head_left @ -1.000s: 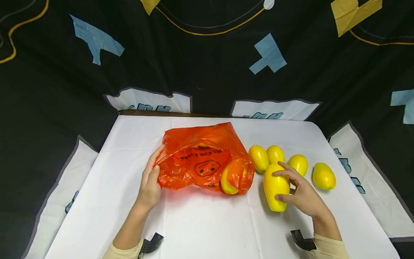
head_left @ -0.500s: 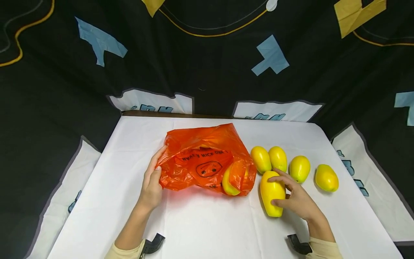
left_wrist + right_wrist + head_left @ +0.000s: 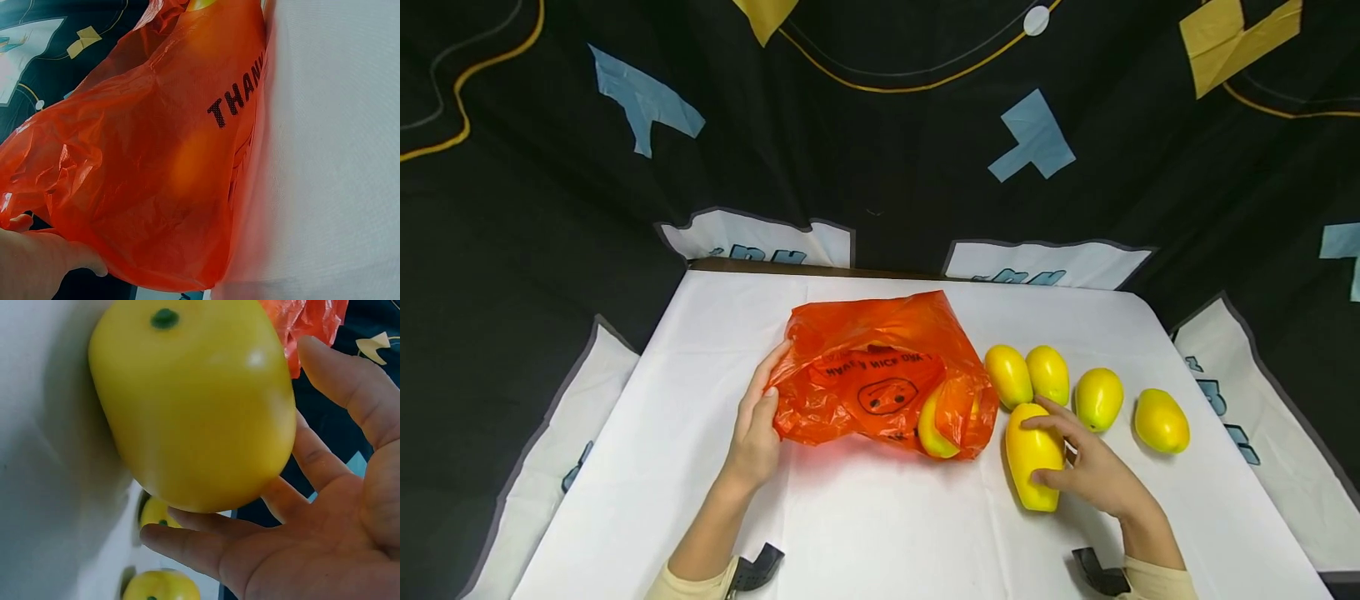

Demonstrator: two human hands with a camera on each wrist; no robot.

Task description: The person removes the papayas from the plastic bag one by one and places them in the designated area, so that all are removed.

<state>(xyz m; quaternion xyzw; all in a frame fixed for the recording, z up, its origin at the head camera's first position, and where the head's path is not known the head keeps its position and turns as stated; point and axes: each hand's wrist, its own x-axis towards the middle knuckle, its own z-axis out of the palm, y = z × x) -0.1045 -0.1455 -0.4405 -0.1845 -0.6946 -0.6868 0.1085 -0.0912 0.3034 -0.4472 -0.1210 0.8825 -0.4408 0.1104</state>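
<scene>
My left hand [image 3: 756,433] grips the left edge of a thin orange-red plastic bag [image 3: 831,417] printed with a face and lettering. In the left wrist view the thumb [image 3: 87,257] lies along the plastic. A yellow fruit [image 3: 938,429] shows at the bag's right end, partly covered. My right hand [image 3: 1101,467] curves round a large yellow mango [image 3: 1030,458] lying on the white table. Close up, this mango [image 3: 194,406] has a green stem spot; a small gap shows at my thumb tip, and some fingertips are hidden behind the fruit.
Several more yellow mangoes lie beyond and beside my right hand: two close together [image 3: 1008,375], one further right [image 3: 1099,398], and one alone [image 3: 1161,421]. The white table [image 3: 880,533] ends at a dark curtain [image 3: 880,167] at the back.
The right hand has moved the large mango a little left and towards me, and it now lies tilted. The left hand and bag stay about where they were; the view has shifted slightly.
</scene>
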